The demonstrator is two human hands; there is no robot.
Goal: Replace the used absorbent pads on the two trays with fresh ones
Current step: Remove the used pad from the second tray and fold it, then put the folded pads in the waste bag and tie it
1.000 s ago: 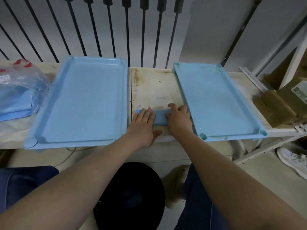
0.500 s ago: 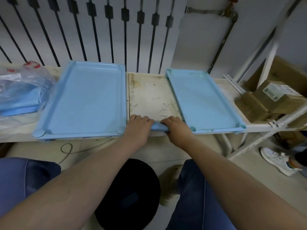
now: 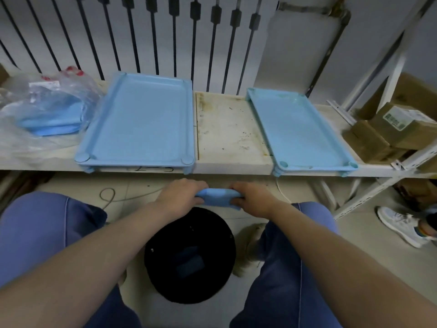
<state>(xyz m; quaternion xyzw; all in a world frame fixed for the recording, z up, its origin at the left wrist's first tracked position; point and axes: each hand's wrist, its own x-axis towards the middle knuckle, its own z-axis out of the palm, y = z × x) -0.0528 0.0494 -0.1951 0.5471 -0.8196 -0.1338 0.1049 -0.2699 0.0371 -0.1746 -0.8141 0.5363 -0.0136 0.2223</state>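
Stained white worktop (image 3: 227,129) running along a barred wall, sitting just beyond the hands. Gripping a folded blue pad (image 3: 218,197) from both ends: left hand (image 3: 182,197) closed over its left end, right hand (image 3: 253,197) closed over its right end, holding it in the air below the worktop's front edge. Hanging above a black round bin (image 3: 190,256) on the floor, between the knees; possibly another blue pad lying inside, too dark to tell. Resting bare on the worktop, a left tray (image 3: 142,121) and a right tray (image 3: 300,131), well apart. Lying left of the left tray, a clear plastic bag of blue pads (image 3: 47,114). Stacking up at far right, cardboard boxes (image 3: 387,131).
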